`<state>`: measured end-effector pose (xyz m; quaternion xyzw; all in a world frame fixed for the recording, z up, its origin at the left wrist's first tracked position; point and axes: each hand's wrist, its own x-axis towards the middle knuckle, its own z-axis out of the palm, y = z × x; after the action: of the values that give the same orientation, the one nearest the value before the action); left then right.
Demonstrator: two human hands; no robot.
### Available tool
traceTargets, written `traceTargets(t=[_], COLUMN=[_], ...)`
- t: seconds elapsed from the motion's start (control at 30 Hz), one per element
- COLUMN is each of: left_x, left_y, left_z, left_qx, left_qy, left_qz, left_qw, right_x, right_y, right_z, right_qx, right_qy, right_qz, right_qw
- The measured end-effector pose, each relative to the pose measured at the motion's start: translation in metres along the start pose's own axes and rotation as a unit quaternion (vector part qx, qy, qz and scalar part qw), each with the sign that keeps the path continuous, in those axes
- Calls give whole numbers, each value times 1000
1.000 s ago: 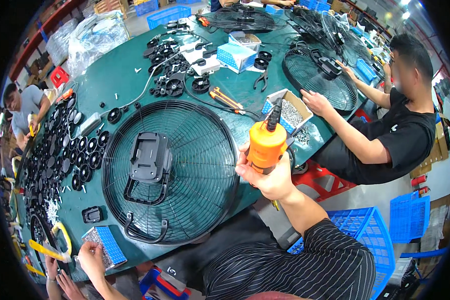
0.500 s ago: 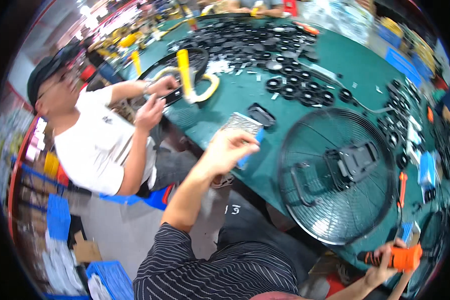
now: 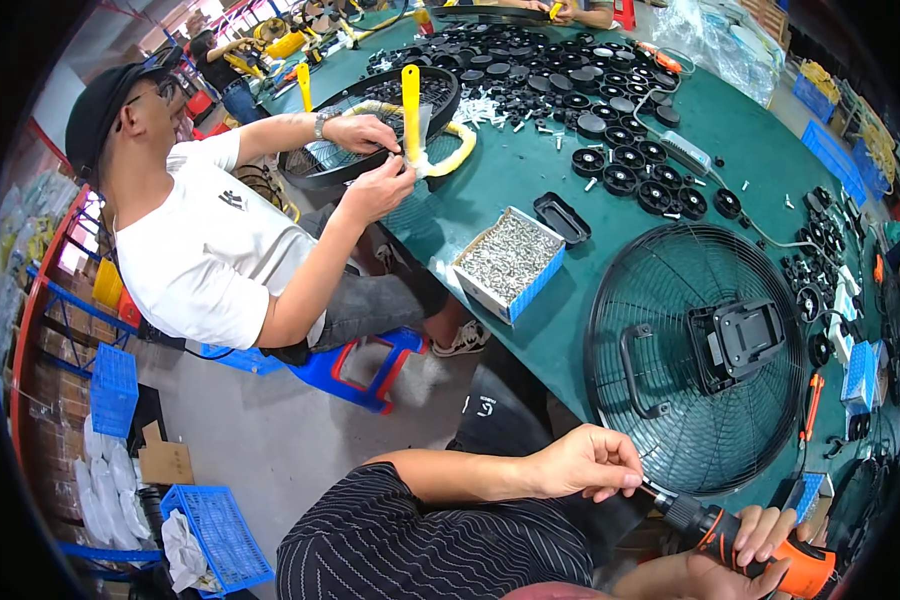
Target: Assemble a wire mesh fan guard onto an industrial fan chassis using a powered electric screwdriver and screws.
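My right hand [image 3: 755, 545] is wrapped round an orange and black power screwdriver [image 3: 695, 520] at the lower right, its bit pointing up and left. At the tip of that bit, the fingers of my left hand [image 3: 592, 465] are pinched together; whatever they hold is too small to make out. Just beyond both hands a round black fan grille [image 3: 670, 400] lies flat on the green table, with a curved black handle [image 3: 630, 370] and a black bracket [image 3: 738, 345] on it. An open box of small screws [image 3: 510, 258] stands left of the grille.
Beside the screw box lies a black plastic tray [image 3: 562, 218]. Many black wheels [image 3: 660, 195] and caps cover the far table [image 3: 510, 150]. To my left a seated co-worker [image 3: 210, 220] handles a part near a yellow tube [image 3: 455, 150]. A blue stool [image 3: 370, 375] and blue crates [image 3: 220, 535] stand on the floor.
My left hand has moved from over the screw box down and right to the screwdriver's tip. The screwdriver in my right hand has come in toward the left. The view has shifted slightly.
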<state>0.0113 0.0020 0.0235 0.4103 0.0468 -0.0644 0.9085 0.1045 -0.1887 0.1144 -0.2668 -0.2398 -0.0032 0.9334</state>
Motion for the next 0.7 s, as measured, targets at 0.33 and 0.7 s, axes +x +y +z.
traceTargets(t=[0.33,0.7], left_x=[-5,-7], left_y=[-19,-14], left_z=[11,-6], left_qx=[-4,371], left_qy=[18,10], left_qz=[14,222], left_qw=[1000,902], right_x=[-8,0], right_y=[-3,5], right_z=[-7,-21], right_qx=[-17,-79], right_qy=[-11,-44], right_qz=[3,81], right_qw=[1000,993])
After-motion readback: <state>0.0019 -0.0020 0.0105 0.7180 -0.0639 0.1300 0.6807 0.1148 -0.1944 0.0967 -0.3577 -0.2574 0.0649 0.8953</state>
